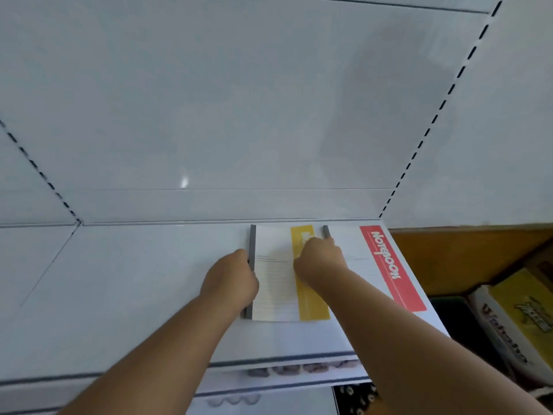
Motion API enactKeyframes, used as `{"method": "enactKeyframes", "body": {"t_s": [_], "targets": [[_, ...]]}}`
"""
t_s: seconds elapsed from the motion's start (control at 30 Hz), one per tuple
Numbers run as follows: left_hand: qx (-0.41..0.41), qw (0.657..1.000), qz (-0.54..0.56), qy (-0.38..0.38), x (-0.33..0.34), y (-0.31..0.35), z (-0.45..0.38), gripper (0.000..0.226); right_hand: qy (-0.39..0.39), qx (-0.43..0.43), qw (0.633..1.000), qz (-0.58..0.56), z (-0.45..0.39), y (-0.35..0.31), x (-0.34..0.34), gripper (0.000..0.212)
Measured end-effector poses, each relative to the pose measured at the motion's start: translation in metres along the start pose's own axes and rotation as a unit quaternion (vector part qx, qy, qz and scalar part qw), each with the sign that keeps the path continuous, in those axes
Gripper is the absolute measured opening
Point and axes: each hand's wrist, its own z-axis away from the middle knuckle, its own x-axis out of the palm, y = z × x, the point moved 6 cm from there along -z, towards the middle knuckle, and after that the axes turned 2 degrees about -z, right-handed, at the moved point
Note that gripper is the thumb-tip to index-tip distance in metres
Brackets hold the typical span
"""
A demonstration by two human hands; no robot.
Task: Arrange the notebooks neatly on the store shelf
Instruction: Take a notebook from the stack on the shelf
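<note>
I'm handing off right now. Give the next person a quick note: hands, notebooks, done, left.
Left hand grips the spine edge of the yellow-striped notebook. Right hand rests on its cover near the far end; its fingers are hidden.
The red-striped notebook lies flat beside it on the shelf, at the right end.
Done: both notebooks lie flat, side by side.
Left: square up the yellow one, then let go.

1. The white store shelf [134,280] runs across the view, with a white back panel rising behind it.
2. A notebook with a yellow band [308,307] and a dark spine lies flat on the shelf, right of centre.
3. Just beside it on the right lies a notebook with a red band [392,268] printed "NOTEBOOK", reaching the shelf's right end.
</note>
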Motion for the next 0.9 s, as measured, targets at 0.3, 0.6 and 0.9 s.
{"method": "enactKeyframes", "body": {"t_s": [0.3, 0.6, 0.9], "targets": [[-0.026, 0.999, 0.036, 0.031, -0.022, -0.007, 0.020, 0.035, 0.047, -0.058, 0.997, 0.036, 0.026, -0.017, -0.012, 0.054], [-0.058, 0.978, 0.104, 0.172, -0.140, -0.176, 0.113, 0.023, 0.063, -0.251, 0.966, -0.011, 0.129, -0.210, 0.016, 0.047], [-0.211, 0.926, 0.106, 0.293, -0.263, -0.453, 0.282, 0.012, -0.032, -0.433, 0.884, -0.171, 0.293, -0.490, 0.141, 0.046]]}}
